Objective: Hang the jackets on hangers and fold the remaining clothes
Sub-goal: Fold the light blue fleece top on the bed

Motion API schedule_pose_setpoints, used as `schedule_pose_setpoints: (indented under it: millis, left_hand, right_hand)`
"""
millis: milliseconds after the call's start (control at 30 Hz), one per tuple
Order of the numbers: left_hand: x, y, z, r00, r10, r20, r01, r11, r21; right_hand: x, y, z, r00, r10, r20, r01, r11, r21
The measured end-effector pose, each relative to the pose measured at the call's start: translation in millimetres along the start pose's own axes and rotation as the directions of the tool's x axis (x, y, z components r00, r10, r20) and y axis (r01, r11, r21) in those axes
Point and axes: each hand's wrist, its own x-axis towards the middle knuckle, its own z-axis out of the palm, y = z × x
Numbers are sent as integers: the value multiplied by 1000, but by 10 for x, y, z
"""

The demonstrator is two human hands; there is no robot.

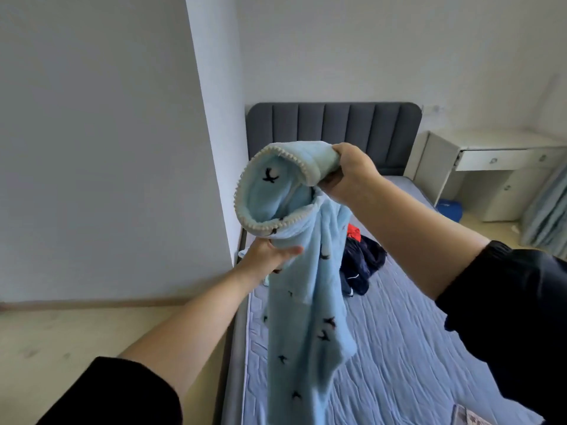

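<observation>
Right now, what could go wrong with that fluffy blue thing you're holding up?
The blue fleece garment is held only at its trimmed edge by the right hand and left hand; it might slip and fall. Its lower end hangs near the mattress edge, so it could land on the floor.

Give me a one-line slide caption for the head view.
Above the bed, left hand and right hand hold a light blue fleece garment; dark clothes lie behind.

Both hands up w/ light-blue fleece jacket (302,305): right hand (349,170) grips hood edge, left hand (270,254) holds lower rim, above bed (414,348).
</observation>
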Motion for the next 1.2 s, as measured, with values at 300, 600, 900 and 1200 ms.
schedule_pose_setpoints:
  millis: [300, 600, 900, 1200]
  left_hand:
    - [193, 783, 465, 948, 67, -312, -71, 997, -1]
    - [304, 876, 869, 990, -67, -126, 55, 994, -95]
    - [122, 982, 508, 991, -64, -121, 94, 960, 263]
    - [-210, 949, 96, 998, 23, 57, -43, 930, 365]
  right_hand:
    - [40, 19, -1291, 999, 27, 26, -21, 972, -235]
    - [67, 646, -2237, 965, 206, 165, -66, 792, -607]
    - [-32, 36, -2019, 915, -177, 362, 402, 487, -775]
    - [19, -382, -2005, 804, 200, 560, 285, 698, -658]
